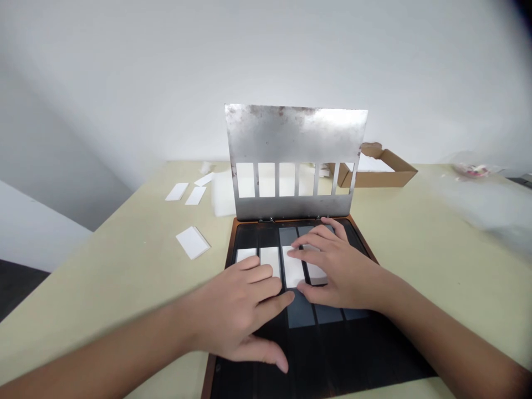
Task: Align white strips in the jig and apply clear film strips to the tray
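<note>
A black board (257,343) with a brown rim lies in front of me, and a metal plate (295,133) with a row of rectangular cut-outs stands hinged upright at its far edge. Several white cards lie in a row across the board. My right hand (336,269) has its fingertips and thumb at the far and near edges of one white card (294,271); its palm partly covers another. Beside it, my left hand (243,307) hovers over or rests on the board's left part, fingers loosely bent and thumb stretched away, near a white card (270,259). Grey-blue strips (301,310) show beneath the cards.
Loose white cards (193,242) lie on the pale yellow table (124,288) at the left. Behind the plate sit a whitish translucent block (222,194) and a cardboard box (386,178) with white sheets. Clear plastic wrapping (474,194) spreads at the right. A wall rises behind.
</note>
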A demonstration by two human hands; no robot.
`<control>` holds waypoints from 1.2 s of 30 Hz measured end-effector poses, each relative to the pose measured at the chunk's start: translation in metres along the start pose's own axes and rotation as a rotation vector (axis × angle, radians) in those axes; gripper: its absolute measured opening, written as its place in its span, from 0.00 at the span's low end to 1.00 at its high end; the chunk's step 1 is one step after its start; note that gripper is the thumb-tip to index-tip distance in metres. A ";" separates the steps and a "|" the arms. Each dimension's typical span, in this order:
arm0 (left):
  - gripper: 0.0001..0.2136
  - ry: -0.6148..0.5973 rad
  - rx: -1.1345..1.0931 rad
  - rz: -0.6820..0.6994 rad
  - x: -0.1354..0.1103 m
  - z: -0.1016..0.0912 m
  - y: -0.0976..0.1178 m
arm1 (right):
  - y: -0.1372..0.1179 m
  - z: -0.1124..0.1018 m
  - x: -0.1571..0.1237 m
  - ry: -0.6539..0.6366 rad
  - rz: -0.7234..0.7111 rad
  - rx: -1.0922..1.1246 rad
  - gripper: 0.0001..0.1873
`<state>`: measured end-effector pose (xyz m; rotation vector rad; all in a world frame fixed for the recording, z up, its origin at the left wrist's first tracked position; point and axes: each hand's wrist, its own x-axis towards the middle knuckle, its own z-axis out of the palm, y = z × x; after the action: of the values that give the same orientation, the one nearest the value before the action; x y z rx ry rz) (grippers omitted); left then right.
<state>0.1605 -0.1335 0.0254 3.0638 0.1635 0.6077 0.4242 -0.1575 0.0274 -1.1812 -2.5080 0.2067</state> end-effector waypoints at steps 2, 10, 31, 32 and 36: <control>0.35 0.011 0.009 0.013 0.001 0.000 0.000 | 0.000 0.000 0.000 -0.003 0.000 -0.005 0.22; 0.34 0.024 0.022 0.025 0.000 -0.001 0.002 | -0.005 -0.002 0.000 -0.010 -0.007 -0.027 0.20; 0.31 -0.078 0.016 0.016 -0.002 -0.001 0.002 | -0.008 -0.003 0.000 -0.078 -0.004 -0.048 0.18; 0.32 -0.077 0.021 0.004 -0.002 -0.001 0.002 | -0.008 -0.005 0.000 -0.087 -0.004 -0.042 0.19; 0.37 -0.067 0.034 -0.063 0.001 -0.004 0.003 | -0.009 -0.009 -0.002 -0.099 -0.021 -0.007 0.31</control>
<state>0.1600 -0.1364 0.0291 3.0930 0.2711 0.5045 0.4222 -0.1648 0.0382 -1.1739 -2.6070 0.2572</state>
